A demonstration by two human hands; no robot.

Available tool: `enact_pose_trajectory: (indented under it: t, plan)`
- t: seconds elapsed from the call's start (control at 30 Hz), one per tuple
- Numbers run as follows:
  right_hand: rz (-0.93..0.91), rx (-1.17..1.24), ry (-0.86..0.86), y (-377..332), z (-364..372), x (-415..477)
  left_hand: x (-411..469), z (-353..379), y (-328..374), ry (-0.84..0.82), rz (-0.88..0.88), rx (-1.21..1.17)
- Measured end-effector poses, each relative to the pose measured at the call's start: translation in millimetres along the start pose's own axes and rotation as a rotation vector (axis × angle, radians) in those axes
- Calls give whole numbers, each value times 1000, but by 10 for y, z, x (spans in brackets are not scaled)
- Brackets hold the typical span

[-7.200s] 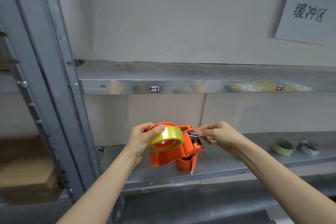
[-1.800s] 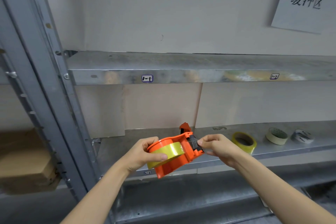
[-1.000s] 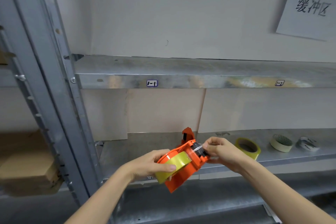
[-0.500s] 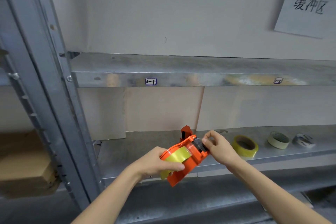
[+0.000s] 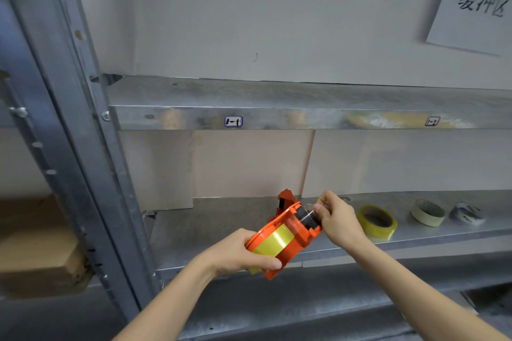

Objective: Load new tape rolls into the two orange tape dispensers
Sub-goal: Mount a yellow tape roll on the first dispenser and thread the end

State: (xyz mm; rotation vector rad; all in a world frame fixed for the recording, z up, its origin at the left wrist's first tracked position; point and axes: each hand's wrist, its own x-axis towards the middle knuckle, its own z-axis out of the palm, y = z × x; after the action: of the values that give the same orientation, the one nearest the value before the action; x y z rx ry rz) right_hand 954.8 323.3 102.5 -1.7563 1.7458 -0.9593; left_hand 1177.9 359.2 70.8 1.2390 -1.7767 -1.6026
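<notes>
While the fingers [image 5: 319,208] of my right hand [image 5: 338,219] pinch at the black roller end of the orange tape dispenser [image 5: 297,230], my left hand [image 5: 238,255] grips its body, thumb across the seated yellow tape roll [image 5: 273,242]. Dispenser tilted, held above the metal shelf [image 5: 207,225] front edge. Second orange dispenser [image 5: 285,198] stands behind it. Spare yellow roll [image 5: 377,221] lies on the shelf, right.

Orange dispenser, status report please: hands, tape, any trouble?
Left hand grips loaded orange dispenser. Right hand pinches tape end at its roller. Second dispenser behind, yellow roll on shelf. Nothing in the way.
</notes>
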Motion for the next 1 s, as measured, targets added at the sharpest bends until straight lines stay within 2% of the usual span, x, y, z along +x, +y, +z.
enact_pose_trajectory:
  t: [0.4, 0.5, 0.77, 1.0]
  plan:
    - [53, 51, -41, 22, -28, 58, 57, -64, -53, 6, 14, -43]
    - [28, 37, -5, -2, -49, 69, 83, -53, -57, 31, 26, -64]
    - [115, 120, -60, 60, 0, 134, 137, -26, -99, 134, -20, -120]
    - [155, 177, -70, 74, 45, 195, 124, -69, -80, 79, -34, -130]
